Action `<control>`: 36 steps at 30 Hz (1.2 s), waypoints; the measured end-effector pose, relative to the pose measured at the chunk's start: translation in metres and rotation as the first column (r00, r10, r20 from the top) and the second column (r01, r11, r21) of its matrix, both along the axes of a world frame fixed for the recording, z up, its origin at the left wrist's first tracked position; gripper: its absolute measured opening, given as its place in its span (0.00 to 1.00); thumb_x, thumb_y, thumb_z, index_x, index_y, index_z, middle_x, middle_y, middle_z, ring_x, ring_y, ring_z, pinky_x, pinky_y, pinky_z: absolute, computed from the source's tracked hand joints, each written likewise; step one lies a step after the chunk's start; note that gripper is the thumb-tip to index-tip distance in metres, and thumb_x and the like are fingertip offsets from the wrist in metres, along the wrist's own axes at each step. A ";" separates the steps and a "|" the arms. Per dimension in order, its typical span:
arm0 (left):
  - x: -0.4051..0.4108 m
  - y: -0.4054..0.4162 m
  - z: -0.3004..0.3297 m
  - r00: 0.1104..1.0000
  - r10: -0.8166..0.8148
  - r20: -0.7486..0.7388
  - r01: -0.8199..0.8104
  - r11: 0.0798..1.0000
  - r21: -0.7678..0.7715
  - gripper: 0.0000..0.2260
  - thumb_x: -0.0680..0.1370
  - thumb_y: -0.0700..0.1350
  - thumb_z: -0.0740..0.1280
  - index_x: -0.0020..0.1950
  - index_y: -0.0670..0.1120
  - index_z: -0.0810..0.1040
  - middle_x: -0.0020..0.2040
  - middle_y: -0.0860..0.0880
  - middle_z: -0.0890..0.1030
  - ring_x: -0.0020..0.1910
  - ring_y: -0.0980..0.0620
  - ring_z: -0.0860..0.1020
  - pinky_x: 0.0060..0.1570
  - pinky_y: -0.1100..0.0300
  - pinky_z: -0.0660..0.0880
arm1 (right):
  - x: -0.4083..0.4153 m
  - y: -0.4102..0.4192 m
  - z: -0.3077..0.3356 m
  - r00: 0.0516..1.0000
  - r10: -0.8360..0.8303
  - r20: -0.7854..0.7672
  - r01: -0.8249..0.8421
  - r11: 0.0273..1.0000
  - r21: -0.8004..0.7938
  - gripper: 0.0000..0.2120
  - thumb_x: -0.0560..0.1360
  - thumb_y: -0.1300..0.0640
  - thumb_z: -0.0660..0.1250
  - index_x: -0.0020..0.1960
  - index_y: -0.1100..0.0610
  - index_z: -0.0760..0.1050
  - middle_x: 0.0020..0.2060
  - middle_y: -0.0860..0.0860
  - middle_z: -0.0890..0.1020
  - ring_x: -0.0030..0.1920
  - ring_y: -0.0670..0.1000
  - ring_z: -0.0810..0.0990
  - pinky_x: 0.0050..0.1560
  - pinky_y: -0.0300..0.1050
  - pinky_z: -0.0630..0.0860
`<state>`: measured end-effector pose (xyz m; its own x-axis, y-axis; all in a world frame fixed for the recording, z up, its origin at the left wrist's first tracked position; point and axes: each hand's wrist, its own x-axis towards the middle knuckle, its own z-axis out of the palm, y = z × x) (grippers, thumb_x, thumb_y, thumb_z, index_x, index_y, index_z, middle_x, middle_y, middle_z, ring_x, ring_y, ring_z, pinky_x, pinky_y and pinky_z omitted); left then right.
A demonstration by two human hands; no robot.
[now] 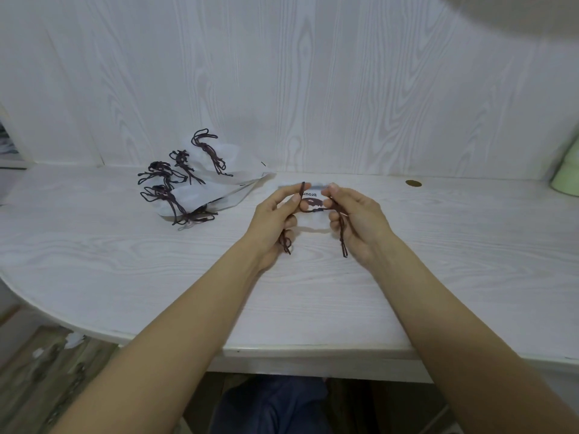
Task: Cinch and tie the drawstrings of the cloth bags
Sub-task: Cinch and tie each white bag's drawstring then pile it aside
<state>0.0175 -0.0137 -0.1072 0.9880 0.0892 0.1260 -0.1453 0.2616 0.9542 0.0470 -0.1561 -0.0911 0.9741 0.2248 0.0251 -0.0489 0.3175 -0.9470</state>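
pile of tied bags [200,180] left of hands [275,220].

- This looks like a plain home work corner, not a shop or a lab.
- A white wood-grain desk [131,277] with a rounded left edge runs along a matching white panelled wall [344,89].
- A round brass-coloured fitting [413,183] sits in the desktop near the wall.
- Below the edge, a worn wooden floor [40,386] shows, littered with small scraps.
- A pale green object [567,180] sits at the far right; what it is cannot be told.
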 end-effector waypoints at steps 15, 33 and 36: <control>-0.010 -0.013 0.003 0.972 -0.140 0.188 0.046 0.901 0.432 0.19 0.81 0.31 0.52 0.67 0.48 0.70 0.37 0.49 0.74 0.24 0.63 0.71 0.26 0.73 0.62 | -0.002 -0.001 -0.001 0.995 -0.046 0.083 0.045 0.999 0.008 0.05 0.75 0.69 0.64 0.49 0.62 0.69 0.30 0.55 0.82 0.28 0.49 0.78 0.38 0.37 0.78; -0.011 -0.011 0.002 0.967 -0.113 0.230 -0.030 0.840 0.542 0.11 0.78 0.31 0.60 0.59 0.38 0.70 0.32 0.49 0.76 0.25 0.63 0.74 0.30 0.74 0.65 | -0.005 -0.007 -0.003 0.986 0.112 0.120 -0.094 0.984 -0.150 0.05 0.73 0.66 0.68 0.39 0.66 0.79 0.28 0.53 0.81 0.26 0.45 0.77 0.33 0.31 0.74; -0.011 -0.012 0.000 0.968 -0.115 0.222 -0.027 0.833 0.552 0.10 0.79 0.31 0.60 0.57 0.41 0.67 0.32 0.46 0.76 0.23 0.63 0.72 0.27 0.74 0.64 | -0.006 -0.007 -0.002 0.987 0.110 0.120 -0.089 0.982 -0.165 0.05 0.73 0.66 0.68 0.40 0.66 0.79 0.28 0.53 0.81 0.26 0.44 0.76 0.33 0.31 0.74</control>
<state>0.0069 -0.0259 -0.1072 0.9228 -0.1079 0.3699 -0.3852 -0.2811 0.8790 0.0411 -0.1632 -0.0931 0.9377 0.3313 0.1047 0.0525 0.1628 -0.9853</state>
